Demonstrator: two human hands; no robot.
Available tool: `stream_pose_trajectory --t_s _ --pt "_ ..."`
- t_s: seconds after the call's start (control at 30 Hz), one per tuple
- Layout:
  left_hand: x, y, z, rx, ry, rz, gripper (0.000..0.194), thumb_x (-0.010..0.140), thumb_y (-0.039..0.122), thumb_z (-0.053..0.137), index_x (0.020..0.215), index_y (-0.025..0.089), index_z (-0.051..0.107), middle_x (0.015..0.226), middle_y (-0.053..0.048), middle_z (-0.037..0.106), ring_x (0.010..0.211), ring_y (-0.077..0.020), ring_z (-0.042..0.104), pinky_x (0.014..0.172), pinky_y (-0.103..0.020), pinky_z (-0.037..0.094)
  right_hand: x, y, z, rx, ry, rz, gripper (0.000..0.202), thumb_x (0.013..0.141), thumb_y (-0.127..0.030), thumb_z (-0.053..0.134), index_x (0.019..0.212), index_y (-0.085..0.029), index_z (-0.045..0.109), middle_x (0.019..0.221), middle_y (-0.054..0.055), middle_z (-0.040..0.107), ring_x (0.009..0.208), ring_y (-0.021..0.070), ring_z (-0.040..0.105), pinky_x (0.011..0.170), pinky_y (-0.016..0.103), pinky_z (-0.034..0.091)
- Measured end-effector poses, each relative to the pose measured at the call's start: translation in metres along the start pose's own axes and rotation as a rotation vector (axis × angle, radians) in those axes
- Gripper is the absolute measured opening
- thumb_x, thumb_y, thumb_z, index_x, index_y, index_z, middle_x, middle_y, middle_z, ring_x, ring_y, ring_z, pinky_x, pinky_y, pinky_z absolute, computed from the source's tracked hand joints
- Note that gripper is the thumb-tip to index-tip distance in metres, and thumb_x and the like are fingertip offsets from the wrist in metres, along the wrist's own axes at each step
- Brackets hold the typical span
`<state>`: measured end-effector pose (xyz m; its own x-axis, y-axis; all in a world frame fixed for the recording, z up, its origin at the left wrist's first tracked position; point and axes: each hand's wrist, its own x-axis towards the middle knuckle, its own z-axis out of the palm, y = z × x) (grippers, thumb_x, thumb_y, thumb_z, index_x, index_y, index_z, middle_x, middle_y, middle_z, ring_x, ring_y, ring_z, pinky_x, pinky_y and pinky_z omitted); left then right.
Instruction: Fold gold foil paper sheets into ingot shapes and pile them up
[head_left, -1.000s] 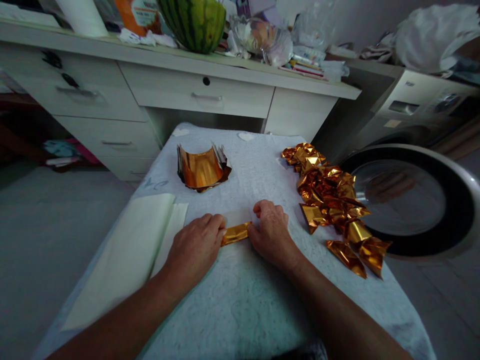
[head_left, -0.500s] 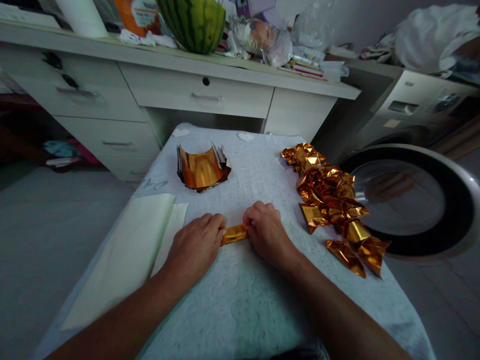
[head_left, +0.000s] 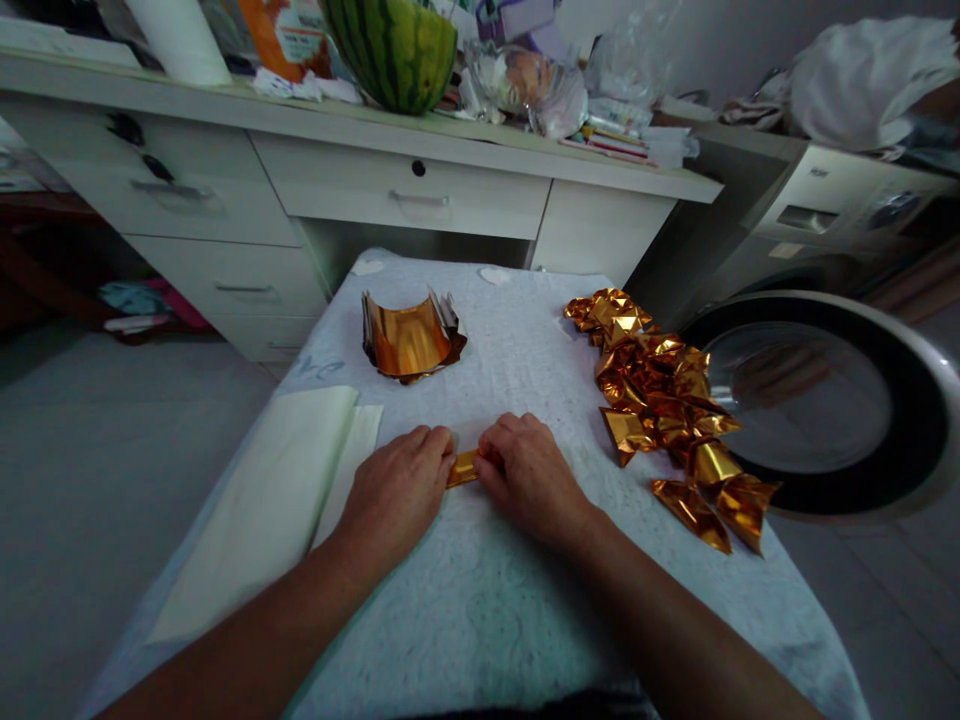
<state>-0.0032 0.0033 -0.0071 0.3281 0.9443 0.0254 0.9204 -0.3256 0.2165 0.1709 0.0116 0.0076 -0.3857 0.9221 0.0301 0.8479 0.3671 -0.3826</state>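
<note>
Between my two hands lies a narrow folded strip of gold foil paper (head_left: 463, 468), close to the cloth. My left hand (head_left: 401, 482) has its fingers closed on the strip's left end. The right end is pinched by my right hand (head_left: 525, 470), whose fingers hide that part. Beyond my hands stands a curved stack of gold foil sheets (head_left: 411, 338), its edges bent upward. To the right is a heap of folded gold foil pieces (head_left: 652, 385), several of them overlapping. White paper sheets (head_left: 259, 500) lie beside my left forearm.
A pale blue cloth (head_left: 517, 330) covers the table. Behind it is a white desk (head_left: 472, 200) with drawers, carrying a cut watermelon (head_left: 401, 50) and clutter. At right, a washing machine's round door (head_left: 817, 400) hangs open near the table edge.
My right hand has moved slightly left, closer to my left hand, so less of the foil strip shows between them. The view has shifted a little.
</note>
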Motion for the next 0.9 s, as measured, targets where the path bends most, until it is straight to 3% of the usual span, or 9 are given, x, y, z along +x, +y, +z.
stream_pose_trajectory --t_s 0.27,0.4,0.53,0.67,0.9 --pt "-0.005 -0.002 -0.004 0.097 0.125 0.079 0.012 0.091 0.013 0.051 0.092 0.018 0.061 0.093 -0.007 0.059 0.088 -0.0240 0.056 0.078 -0.037 0.047 -0.003 -0.007 0.006 -0.152 0.033 0.028 0.014 0.088 -0.032 0.057 0.091 -0.018 0.059 0.099 0.007 0.059 0.092 0.0238 0.048 0.079 0.036 0.035" --pt "-0.013 0.000 -0.007 0.119 0.090 0.218 0.015 0.090 0.012 0.053 0.094 0.018 0.066 0.094 -0.007 0.064 0.089 -0.0262 0.058 0.078 -0.042 0.050 -0.003 -0.009 0.007 -0.163 0.027 0.040 0.016 0.088 -0.033 0.057 0.092 -0.018 0.059 0.099 0.007 0.059 0.094 0.0245 0.048 0.081 0.037 0.035" --pt "-0.028 0.004 0.002 0.156 0.067 0.311 0.027 0.089 0.007 0.052 0.112 0.013 0.066 0.107 -0.010 0.069 0.096 -0.0257 0.062 0.086 -0.042 0.053 -0.003 -0.009 0.008 -0.164 0.033 0.045 0.014 0.088 -0.033 0.056 0.091 -0.019 0.058 0.099 0.008 0.059 0.093 0.0250 0.048 0.080 0.038 0.036" --pt "-0.045 0.004 0.015 0.203 0.108 0.339 0.035 0.091 0.021 0.056 0.125 0.012 0.062 0.127 -0.015 0.064 0.120 -0.0320 0.056 0.098 -0.047 0.049 -0.003 -0.009 0.009 -0.177 0.040 0.052 0.012 0.090 -0.030 0.054 0.091 -0.019 0.058 0.101 0.009 0.059 0.094 0.0256 0.048 0.080 0.039 0.036" --pt "-0.061 -0.001 0.012 0.247 0.121 0.305 0.044 0.090 0.031 0.058 0.129 0.011 0.059 0.137 -0.018 0.058 0.124 -0.0339 0.056 0.096 -0.048 0.051 -0.005 -0.012 0.010 -0.185 0.038 0.068 0.017 0.091 -0.035 0.053 0.094 -0.019 0.058 0.100 0.009 0.059 0.094 0.0264 0.048 0.082 0.040 0.035"
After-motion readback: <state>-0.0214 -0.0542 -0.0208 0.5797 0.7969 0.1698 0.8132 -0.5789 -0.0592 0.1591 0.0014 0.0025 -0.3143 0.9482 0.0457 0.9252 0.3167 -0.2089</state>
